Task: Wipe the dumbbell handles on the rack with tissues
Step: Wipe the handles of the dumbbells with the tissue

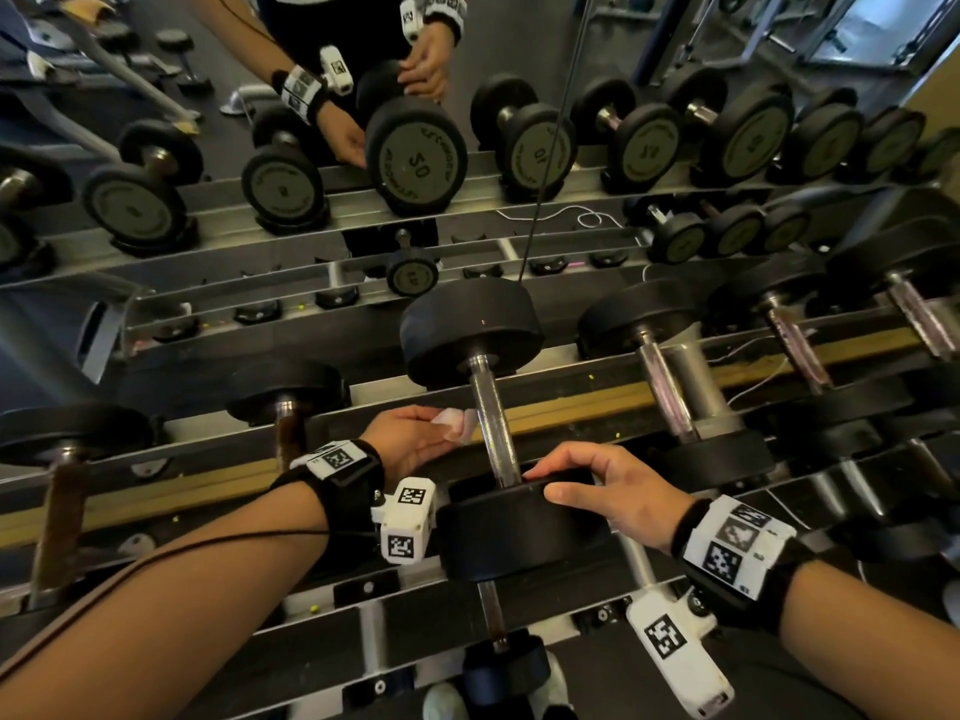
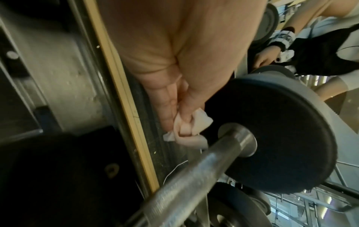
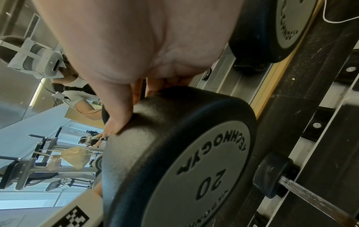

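A black dumbbell lies on the rack's top tier with its steel handle (image 1: 493, 423) running away from me. My left hand (image 1: 447, 433) pinches a crumpled white tissue (image 1: 457, 426) just left of that handle, near the far head (image 1: 470, 324). In the left wrist view the tissue (image 2: 190, 127) sits bunched in my fingers (image 2: 169, 106), right beside the handle (image 2: 194, 176); I cannot tell whether it touches. My right hand (image 1: 550, 483) grips the rim of the near head (image 1: 519, 532), thumb on the front. The right wrist view shows that head (image 3: 184, 153) marked 20 under my thumb (image 3: 118, 116).
More dumbbells (image 1: 670, 376) lie to the right, and some with brown worn handles (image 1: 62, 506) to the left. A mirror (image 1: 415, 148) behind the rack (image 1: 571, 402) reflects the rack and my arms. A smaller dumbbell (image 1: 493, 615) sits on the lower tier.
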Motion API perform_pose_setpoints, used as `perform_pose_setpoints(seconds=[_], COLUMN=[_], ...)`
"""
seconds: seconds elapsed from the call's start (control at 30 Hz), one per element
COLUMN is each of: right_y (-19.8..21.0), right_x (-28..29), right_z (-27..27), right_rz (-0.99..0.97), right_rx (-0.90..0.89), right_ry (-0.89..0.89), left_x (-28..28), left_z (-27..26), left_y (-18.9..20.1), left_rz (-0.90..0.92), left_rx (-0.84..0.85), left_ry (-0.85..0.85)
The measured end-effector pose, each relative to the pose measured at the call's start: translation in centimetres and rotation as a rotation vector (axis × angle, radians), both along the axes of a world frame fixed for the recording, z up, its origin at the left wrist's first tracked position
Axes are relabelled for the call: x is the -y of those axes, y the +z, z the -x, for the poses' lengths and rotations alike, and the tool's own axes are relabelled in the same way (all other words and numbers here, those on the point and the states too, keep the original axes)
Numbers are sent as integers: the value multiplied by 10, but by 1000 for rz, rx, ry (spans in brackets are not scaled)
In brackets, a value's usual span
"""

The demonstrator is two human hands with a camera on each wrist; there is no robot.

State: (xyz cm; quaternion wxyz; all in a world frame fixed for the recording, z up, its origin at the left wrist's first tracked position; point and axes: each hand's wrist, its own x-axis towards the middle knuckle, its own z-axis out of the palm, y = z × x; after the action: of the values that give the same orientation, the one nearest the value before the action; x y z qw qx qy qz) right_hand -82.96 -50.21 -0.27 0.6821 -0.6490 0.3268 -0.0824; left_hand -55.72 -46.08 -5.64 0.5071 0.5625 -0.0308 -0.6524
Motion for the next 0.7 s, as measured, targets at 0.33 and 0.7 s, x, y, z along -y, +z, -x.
perform_pose_setpoints(seconds=[0.33, 0.7], right_y=[-6, -1], right_x=[2, 5], right_z=[0, -3], right_rz=[4, -37], right_rx=[-14, -14], right_ry=[-4, 2], left_x=[3, -16], left_z=[20, 15], left_y=[6, -3], left_rz=[58, 172], left_rx=[-33, 501], left_ry=[-140, -774])
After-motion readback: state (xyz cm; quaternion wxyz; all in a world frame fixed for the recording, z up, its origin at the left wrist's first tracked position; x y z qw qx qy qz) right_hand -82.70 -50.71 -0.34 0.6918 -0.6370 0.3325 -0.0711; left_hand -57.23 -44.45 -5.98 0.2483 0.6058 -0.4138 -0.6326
